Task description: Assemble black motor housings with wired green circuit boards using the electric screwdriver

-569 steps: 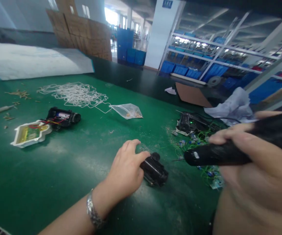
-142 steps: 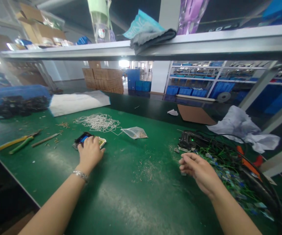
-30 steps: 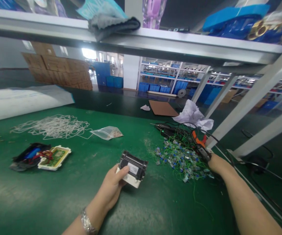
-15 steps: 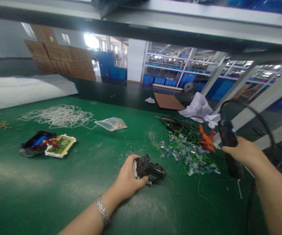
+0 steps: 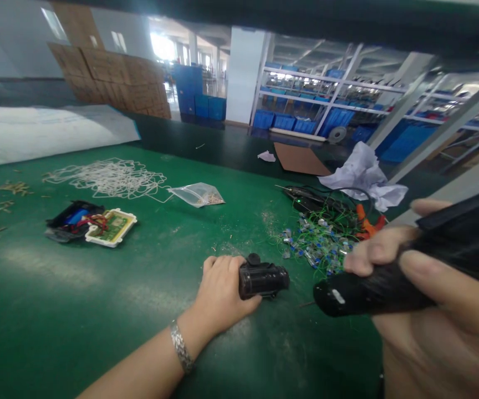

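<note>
My left hand (image 5: 220,291) is closed round a small black device (image 5: 263,279) that rests on the green bench mat (image 5: 98,310). My right hand (image 5: 434,310), very close to the camera, grips a black pen-shaped power tool (image 5: 372,291). Its thin tip points left toward the black device and stops a short way to the right of it. A metal bracelet (image 5: 180,346) is on my left wrist.
An opened black unit with red wires and a white-framed circuit board (image 5: 112,226) lies at the left. A tangle of white cord (image 5: 110,178) and a small clear bag (image 5: 198,194) sit farther back. Green-wired small parts (image 5: 318,246), orange pliers (image 5: 366,224) and crumpled paper (image 5: 362,174) lie at the right.
My right hand has brought the black tool from the right side up close, tip toward the device. My left hand has turned the black device on the mat.
</note>
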The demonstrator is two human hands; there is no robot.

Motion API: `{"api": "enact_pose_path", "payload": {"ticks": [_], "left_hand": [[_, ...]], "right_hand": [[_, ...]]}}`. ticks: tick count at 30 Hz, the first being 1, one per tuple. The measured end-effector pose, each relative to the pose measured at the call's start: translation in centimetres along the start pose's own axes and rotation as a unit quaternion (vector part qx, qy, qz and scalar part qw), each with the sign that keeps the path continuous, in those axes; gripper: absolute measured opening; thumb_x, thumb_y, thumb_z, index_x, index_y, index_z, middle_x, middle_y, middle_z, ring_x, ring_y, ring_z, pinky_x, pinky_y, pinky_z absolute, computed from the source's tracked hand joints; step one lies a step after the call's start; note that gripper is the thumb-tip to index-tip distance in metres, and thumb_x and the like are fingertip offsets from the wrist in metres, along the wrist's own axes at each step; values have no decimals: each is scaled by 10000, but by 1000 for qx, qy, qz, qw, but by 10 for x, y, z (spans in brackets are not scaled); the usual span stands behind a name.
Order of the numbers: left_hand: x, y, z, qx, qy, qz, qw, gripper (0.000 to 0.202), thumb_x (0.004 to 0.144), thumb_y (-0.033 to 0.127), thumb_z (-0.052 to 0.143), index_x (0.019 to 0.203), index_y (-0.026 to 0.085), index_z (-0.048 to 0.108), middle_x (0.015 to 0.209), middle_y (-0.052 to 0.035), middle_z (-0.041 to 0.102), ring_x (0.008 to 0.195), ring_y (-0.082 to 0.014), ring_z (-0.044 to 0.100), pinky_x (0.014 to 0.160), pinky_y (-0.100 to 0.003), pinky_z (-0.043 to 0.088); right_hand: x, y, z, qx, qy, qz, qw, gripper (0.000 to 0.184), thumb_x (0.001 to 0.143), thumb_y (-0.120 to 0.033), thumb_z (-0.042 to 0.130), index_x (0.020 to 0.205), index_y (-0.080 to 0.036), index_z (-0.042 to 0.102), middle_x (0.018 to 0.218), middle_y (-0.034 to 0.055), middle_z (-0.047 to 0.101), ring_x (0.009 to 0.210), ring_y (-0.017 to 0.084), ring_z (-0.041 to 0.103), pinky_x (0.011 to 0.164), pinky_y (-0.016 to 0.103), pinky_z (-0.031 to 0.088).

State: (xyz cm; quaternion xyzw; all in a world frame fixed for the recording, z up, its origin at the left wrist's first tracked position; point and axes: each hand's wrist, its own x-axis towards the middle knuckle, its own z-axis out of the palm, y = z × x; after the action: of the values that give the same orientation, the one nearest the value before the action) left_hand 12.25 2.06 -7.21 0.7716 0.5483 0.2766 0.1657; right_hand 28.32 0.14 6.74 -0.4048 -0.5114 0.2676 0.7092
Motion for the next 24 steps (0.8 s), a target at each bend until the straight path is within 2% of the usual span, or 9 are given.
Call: {"api": "enact_pose_path", "payload": {"ticks": [6,11,18,24], "left_hand": [[0,-4,-9,4,-58,-4,998,564,550,377,696,1035,190,477,984,-48,560,962,-248,479,903,-443,267],[0,-7,-16,10,-84,11,996,664,534,350,724,1111,191,437,1041,-60,550,988,-241,472,922,-438,250],[0,-9,-15,11,-97,20,995,617,547,330,721,1090,200,457,1004,-54,575,962,-237,488,915,-432,245],[-1,-6,-9,-6,-75,15,997,504,558,244,649,1029,187,481,913,-38,578,899,-212,505,889,-391,265]], "right_hand": [[-15,21,3,27,-33,-33,999,335,657,-106,600,978,-163,526,639,15,547,535,191,526,540,357,447],[-18,37,4,30,-58,-35,997,335,694,-94,593,1008,-159,496,659,3,554,550,187,530,580,374,447],[-20,53,6,-22,-64,-40,997,290,709,-109,588,979,-185,517,644,-10,556,532,187,525,601,391,437],[-18,53,10,-27,-74,-38,996,236,691,-107,596,904,-185,528,646,-7,556,531,189,524,589,388,436]]}}
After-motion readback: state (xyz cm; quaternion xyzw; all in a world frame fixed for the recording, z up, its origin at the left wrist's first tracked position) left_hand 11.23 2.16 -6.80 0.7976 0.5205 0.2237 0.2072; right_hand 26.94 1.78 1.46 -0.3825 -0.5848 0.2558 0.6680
